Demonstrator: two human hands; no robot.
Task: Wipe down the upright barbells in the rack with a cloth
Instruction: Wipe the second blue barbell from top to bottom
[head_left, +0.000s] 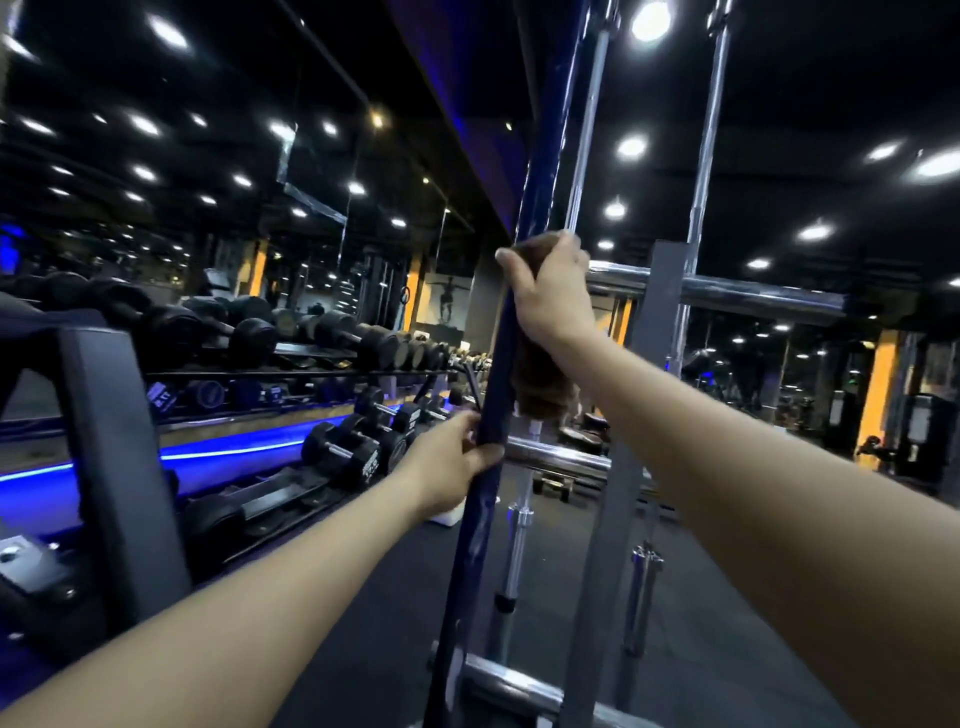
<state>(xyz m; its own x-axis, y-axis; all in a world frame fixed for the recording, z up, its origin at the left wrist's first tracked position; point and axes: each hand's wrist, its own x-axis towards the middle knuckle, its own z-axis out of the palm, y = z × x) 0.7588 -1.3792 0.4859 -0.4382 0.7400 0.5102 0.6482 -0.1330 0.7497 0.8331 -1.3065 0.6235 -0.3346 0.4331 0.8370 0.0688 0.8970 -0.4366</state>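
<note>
A dark blue upright barbell (540, 197) stands at the front of the rack. My right hand (553, 296) grips a brown cloth (540, 382) wrapped round this bar at about mid height; the cloth hangs below the hand. My left hand (452, 465) holds the same bar lower down, fingers curled round it. Two chrome upright barbells stand behind it, one (589, 124) just right of the blue bar and another (709, 135) further right.
Chrome horizontal rails (753, 293) and grey posts (657, 312) form the rack. A long dumbbell rack (311, 332) runs along the left by a mirror wall with blue floor lighting. A grey bench frame (114, 441) stands at the near left. Dark rubber floor lies below.
</note>
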